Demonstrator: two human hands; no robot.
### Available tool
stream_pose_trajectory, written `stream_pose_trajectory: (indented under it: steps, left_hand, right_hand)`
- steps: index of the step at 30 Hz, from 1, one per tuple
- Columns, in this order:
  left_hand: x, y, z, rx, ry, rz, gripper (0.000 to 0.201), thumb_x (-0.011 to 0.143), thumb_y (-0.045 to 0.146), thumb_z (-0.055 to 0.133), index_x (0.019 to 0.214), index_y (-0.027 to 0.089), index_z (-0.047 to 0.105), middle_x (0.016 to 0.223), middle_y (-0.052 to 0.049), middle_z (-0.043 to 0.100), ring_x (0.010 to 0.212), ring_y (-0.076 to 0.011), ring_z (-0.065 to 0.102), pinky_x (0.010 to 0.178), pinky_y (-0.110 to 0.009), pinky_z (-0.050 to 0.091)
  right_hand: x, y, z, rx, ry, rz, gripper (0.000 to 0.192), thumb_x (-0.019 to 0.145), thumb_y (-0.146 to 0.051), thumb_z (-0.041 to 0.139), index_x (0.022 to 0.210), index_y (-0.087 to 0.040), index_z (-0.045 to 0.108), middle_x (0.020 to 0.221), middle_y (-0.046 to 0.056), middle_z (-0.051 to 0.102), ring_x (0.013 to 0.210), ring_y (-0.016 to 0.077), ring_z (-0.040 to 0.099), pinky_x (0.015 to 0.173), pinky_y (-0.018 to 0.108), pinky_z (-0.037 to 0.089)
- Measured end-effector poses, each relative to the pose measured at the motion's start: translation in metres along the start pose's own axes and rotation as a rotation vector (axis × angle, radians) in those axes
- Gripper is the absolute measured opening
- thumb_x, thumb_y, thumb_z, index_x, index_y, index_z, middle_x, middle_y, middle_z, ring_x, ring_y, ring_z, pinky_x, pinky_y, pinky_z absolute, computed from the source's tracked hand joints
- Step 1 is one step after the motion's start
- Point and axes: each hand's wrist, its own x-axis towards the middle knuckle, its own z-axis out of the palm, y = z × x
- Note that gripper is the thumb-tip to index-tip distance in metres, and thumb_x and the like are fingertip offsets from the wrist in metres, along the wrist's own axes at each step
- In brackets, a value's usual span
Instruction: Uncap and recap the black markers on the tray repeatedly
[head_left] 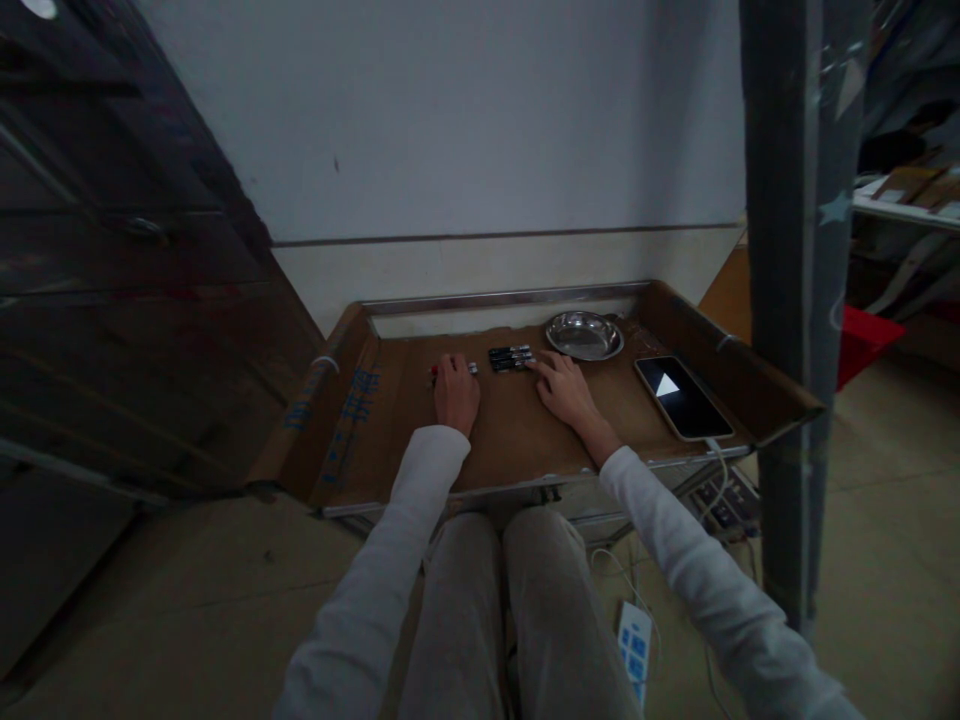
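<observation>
left fingers [451, 366] over red item [434, 371], grip unclear, right fingers [552, 362] outstretched at black pens [508, 358]

Table [499, 299] lined with brown cardboard [517, 430], sides raised — on it: black pens [508, 355] near middle, metal dish [585, 338] behind them to the right, cabled phone [684, 400] at right side, red item [434, 371] mostly hidden under left hand [456, 390].

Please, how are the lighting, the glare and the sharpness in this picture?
Head view: dim light, darkest toward the left; head view: a white patch, probably glare, on the phone, and glints on the metal dish; head view: fine detail on the black pens is too soft to read.
</observation>
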Motion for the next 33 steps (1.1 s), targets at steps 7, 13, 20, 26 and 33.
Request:
stream_pose_trajectory:
  steps: [7, 13, 20, 26, 33]
  left_hand:
    - [0.003, 0.000, 0.000, -0.049, -0.040, -0.028, 0.016, 0.088, 0.020, 0.044, 0.100, 0.015, 0.052, 0.106, -0.013, 0.050, 0.098, -0.0238, 0.053, 0.086, -0.037, 0.043]
    - [0.003, 0.000, -0.001, -0.060, -0.031, -0.025, 0.014, 0.087, 0.021, 0.045, 0.098, 0.014, 0.051, 0.104, -0.013, 0.049, 0.100, -0.0237, 0.053, 0.087, -0.036, 0.044]
    - [-0.003, 0.016, -0.003, -0.143, -0.088, 0.179, 0.018, 0.087, 0.017, 0.044, 0.104, 0.016, 0.050, 0.107, -0.010, 0.048, 0.092, -0.0194, 0.055, 0.083, -0.031, 0.046]
    - [0.001, 0.022, 0.008, -0.133, -0.172, 0.312, 0.015, 0.090, 0.020, 0.041, 0.098, 0.017, 0.054, 0.104, -0.009, 0.050, 0.092, -0.0203, 0.056, 0.082, -0.032, 0.047]
    - [0.002, 0.023, 0.005, -0.145, -0.141, 0.285, 0.014, 0.090, 0.019, 0.042, 0.097, 0.018, 0.054, 0.102, -0.009, 0.052, 0.095, -0.0212, 0.055, 0.084, -0.034, 0.046]
  right_hand:
    - [0.000, -0.001, -0.001, -0.009, -0.004, 0.000, 0.039, 0.086, -0.018, 0.043, 0.123, -0.022, 0.055, 0.128, 0.012, 0.049, 0.113, 0.0274, 0.044, 0.091, 0.042, 0.039]
    - [0.001, -0.002, -0.002, -0.004, -0.013, -0.001, 0.034, 0.087, -0.019, 0.042, 0.117, -0.019, 0.057, 0.121, 0.012, 0.053, 0.109, 0.0263, 0.045, 0.089, 0.040, 0.039]
    - [0.003, -0.003, -0.001, -0.030, 0.016, 0.026, 0.026, 0.089, -0.024, 0.043, 0.108, -0.019, 0.059, 0.112, 0.012, 0.055, 0.105, 0.0257, 0.047, 0.087, 0.039, 0.038]
    - [0.007, -0.003, 0.001, -0.075, 0.034, 0.057, 0.023, 0.090, -0.028, 0.043, 0.100, -0.018, 0.061, 0.104, 0.012, 0.056, 0.102, 0.0256, 0.048, 0.087, 0.039, 0.038]
    - [0.010, -0.004, 0.002, -0.101, 0.016, 0.020, 0.024, 0.091, -0.029, 0.043, 0.102, -0.018, 0.061, 0.102, 0.012, 0.057, 0.101, 0.0269, 0.048, 0.085, 0.039, 0.037]
